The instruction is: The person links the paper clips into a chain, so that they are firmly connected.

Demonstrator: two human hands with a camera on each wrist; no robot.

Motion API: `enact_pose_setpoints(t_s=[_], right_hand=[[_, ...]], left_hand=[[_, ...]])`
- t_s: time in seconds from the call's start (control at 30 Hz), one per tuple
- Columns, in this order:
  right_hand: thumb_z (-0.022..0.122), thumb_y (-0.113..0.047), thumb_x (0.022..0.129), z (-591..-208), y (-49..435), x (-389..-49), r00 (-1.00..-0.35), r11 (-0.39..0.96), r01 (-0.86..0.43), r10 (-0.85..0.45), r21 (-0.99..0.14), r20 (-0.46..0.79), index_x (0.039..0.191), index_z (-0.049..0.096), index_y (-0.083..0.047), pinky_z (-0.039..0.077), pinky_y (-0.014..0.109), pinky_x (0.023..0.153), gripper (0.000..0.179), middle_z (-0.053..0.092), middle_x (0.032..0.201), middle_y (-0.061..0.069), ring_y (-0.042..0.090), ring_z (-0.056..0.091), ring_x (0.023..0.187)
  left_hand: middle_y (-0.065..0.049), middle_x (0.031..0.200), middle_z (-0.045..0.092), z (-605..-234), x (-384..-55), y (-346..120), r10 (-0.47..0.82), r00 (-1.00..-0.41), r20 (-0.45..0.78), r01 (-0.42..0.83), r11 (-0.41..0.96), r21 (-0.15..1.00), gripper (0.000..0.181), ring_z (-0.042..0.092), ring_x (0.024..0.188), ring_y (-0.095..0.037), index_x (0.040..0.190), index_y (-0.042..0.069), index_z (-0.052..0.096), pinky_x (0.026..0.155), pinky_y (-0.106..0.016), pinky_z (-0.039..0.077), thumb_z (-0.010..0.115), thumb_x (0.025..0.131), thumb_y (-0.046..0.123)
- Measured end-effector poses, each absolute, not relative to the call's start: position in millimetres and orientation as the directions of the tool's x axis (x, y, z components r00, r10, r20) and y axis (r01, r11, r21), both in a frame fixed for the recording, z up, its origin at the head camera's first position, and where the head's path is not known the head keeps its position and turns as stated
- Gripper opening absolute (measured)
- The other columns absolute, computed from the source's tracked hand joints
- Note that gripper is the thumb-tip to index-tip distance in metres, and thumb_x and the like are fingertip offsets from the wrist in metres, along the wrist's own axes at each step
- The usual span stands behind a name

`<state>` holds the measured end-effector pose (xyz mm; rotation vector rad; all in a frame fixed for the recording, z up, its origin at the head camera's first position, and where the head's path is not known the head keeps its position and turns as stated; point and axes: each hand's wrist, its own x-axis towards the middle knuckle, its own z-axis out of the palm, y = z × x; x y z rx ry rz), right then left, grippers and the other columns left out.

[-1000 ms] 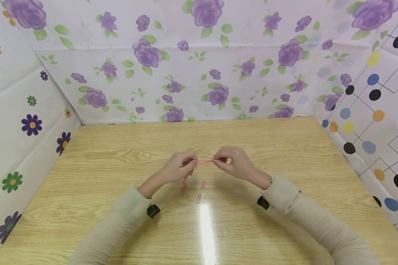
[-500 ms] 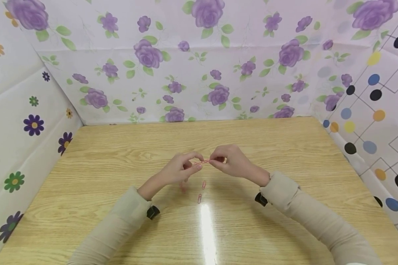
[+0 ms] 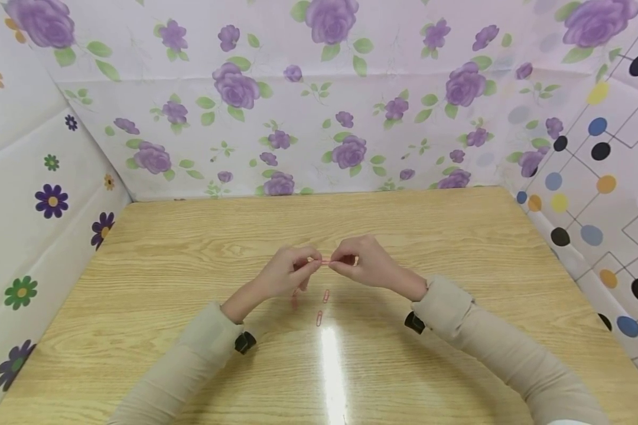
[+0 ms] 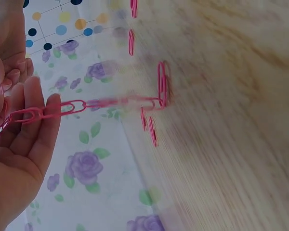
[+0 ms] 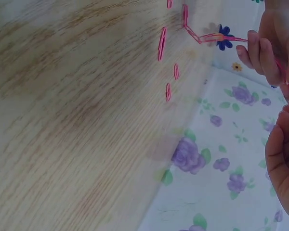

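Pink paper clips, linked into a chain [image 4: 72, 107], run from the fingertips of my left hand [image 3: 284, 273] across its other fingers and down to the wooden table, where the end link touches. My left thumb and index finger pinch the top of this chain. Facing it, my right hand [image 3: 369, 264] pinches the other end of a pink paper clip [image 3: 326, 261] that spans the small gap between both hands. In the right wrist view the chain [image 5: 209, 37] hangs beyond the fingers, and the pinched clip is mostly hidden by them.
Two loose pink paper clips, one farther [image 3: 326, 296] and one nearer [image 3: 319, 319], lie on the table [image 3: 191, 236] below the hands. More loose clips [image 4: 153, 131] show in the wrist views. A flowered backdrop [image 3: 308, 118] stands behind the table, with patterned sheets at both sides.
My right hand has come left, closer to the left hand, narrowing the gap. My left index finger lifted, then came back down onto the clip. The hanging chain swings slightly.
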<state>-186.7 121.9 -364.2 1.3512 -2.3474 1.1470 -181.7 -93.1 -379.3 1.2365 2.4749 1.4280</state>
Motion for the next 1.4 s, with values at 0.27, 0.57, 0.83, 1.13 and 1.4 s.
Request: enact_pose_setpoints(t_s=[0.27,0.57,0.83,1.13,1.4], right_hand=[[0.064,-0.009,0.085,-373,126,-202,-0.697,0.406,-0.666,-0.636,-0.625,0.330,0.084,0.069,-0.004,0.045,0.023,0.054,0.007,0.063,0.073,-0.002,0.006,0.052,0.058],[0.066,-0.010,0.082,-394,115,-237,-0.744,0.574,-0.548,-0.667,-0.608,0.041,0.099,0.066,-0.001,0.045,0.026,0.065,0.020,0.061,0.079,0.000,0.012,0.055,0.072],[0.073,-0.018,0.077,-411,100,-258,-0.728,0.632,-0.538,-0.682,-0.557,-0.069,0.107,0.064,-0.004,0.045,0.028,0.073,0.035,0.062,0.089,0.004,0.015,0.055,0.081],[0.075,-0.025,0.076,-419,84,-272,-0.698,0.620,-0.553,-0.710,-0.557,-0.097,0.099,0.066,-0.011,0.042,0.028,0.076,0.029,0.059,0.096,0.002,0.015,0.050,0.086],[0.076,-0.029,0.074,-424,80,-271,-0.711,0.631,-0.566,-0.699,-0.530,-0.073,0.089,0.064,-0.013,0.039,0.027,0.070,0.026,0.054,0.084,0.001,0.015,0.047,0.078]], left_hand=[[-0.012,0.058,0.050,-369,-173,-102,0.611,-0.727,0.312,0.538,0.225,0.813,0.013,0.049,0.042,-0.027,0.083,-0.001,0.057,0.039,-0.022,0.039,0.047,0.091,-0.005],[-0.015,0.057,0.049,-349,-161,-106,0.606,-0.739,0.294,0.516,0.229,0.825,0.015,0.044,0.042,-0.016,0.079,0.002,0.056,0.040,-0.021,0.038,0.049,0.090,-0.006],[-0.014,0.057,0.052,-352,-163,-110,0.627,-0.711,0.319,0.570,0.248,0.783,0.014,0.042,0.046,-0.003,0.078,0.000,0.057,0.042,-0.019,0.038,0.051,0.088,-0.007],[-0.010,0.058,0.052,-346,-164,-109,0.642,-0.685,0.343,0.624,0.275,0.732,0.017,0.039,0.048,-0.002,0.074,0.002,0.057,0.045,-0.018,0.033,0.053,0.087,-0.007],[-0.010,0.056,0.050,-346,-164,-108,0.643,-0.677,0.359,0.636,0.266,0.724,0.018,0.038,0.047,-0.001,0.072,0.003,0.056,0.044,-0.018,0.032,0.053,0.086,-0.008]])
